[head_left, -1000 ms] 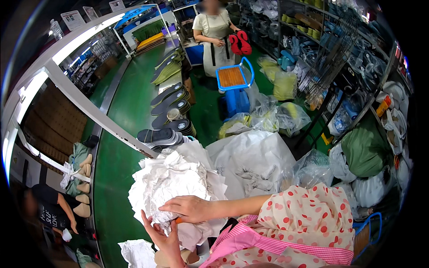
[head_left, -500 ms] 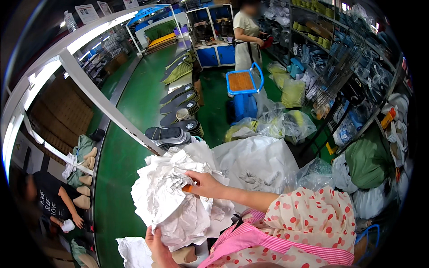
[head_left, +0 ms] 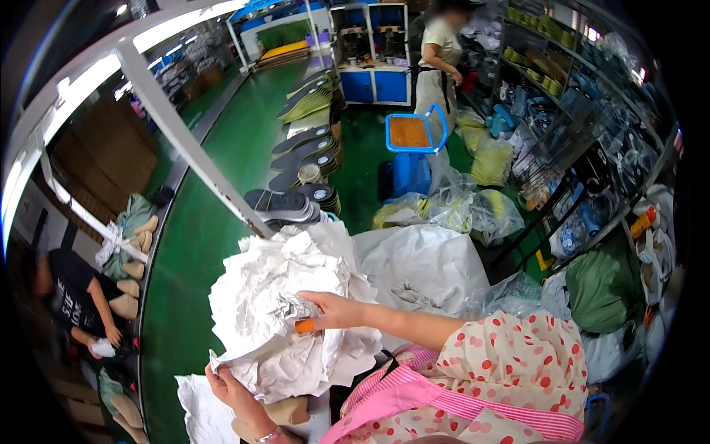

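The hands are apart, both at a pile of crumpled white paper point(head_left: 288, 259) in front of the person. The left hand point(head_left: 232, 391) pinches the pile's near left edge between thumb and fingers. The right hand point(head_left: 334, 311) is curled around a small orange object point(head_left: 304, 325), its fingertips against the paper. A loose white sheet point(head_left: 201, 411) lies near the left wrist, and stacked dark insoles point(head_left: 299, 152) stand beyond the pile, beside a white plastic bag point(head_left: 429, 259).
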Demonstrator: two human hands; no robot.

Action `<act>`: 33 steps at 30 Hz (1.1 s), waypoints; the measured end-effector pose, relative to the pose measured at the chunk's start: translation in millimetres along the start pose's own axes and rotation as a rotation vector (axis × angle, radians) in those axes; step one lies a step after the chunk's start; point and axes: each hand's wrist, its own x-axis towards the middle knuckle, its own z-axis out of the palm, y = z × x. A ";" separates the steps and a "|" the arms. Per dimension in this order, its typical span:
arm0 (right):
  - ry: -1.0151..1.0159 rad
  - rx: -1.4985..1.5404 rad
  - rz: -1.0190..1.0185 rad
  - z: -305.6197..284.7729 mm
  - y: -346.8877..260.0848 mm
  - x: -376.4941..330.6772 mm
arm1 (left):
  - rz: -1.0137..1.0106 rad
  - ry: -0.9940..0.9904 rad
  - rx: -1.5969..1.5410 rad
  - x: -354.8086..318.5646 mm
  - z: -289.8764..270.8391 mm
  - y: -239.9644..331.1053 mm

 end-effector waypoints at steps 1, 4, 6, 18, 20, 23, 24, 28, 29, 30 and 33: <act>-0.093 0.174 0.192 4.3 -6.5 3.1 | -0.001 0.012 0.048 1.2 1.7 -0.9; -0.120 0.042 0.100 2.0 23.1 16.4 | -0.136 0.016 0.087 -3.0 14.5 -1.9; -0.103 -0.266 0.206 9.8 14.3 31.0 | -0.243 0.098 0.110 -4.3 -0.9 -7.4; -0.896 -0.019 0.429 170.6 26.5 108.2 | -0.489 0.667 -0.373 -95.6 -247.6 -29.7; -0.947 -0.115 0.437 208.0 17.5 121.0 | -0.444 0.657 -0.309 -102.5 -283.2 -20.2; -0.858 -0.193 0.429 255.6 30.7 146.7 | -0.446 0.713 -0.127 -97.1 -311.4 -9.5; -0.792 -0.171 0.430 271.1 36.6 155.8 | -0.418 0.714 -0.066 -93.7 -326.8 -11.1; -0.561 -0.108 0.353 354.9 57.4 178.4 | -0.315 0.762 0.096 -84.0 -409.3 -31.3; -0.528 -0.108 0.374 376.0 63.7 182.5 | -0.286 0.783 0.116 -82.3 -430.6 -41.3; -0.537 -0.065 0.403 386.3 77.4 188.4 | -0.257 0.805 0.146 -81.3 -446.3 -47.8; -0.475 0.105 0.469 441.4 99.5 200.6 | -0.191 0.854 0.416 -76.4 -505.8 -70.6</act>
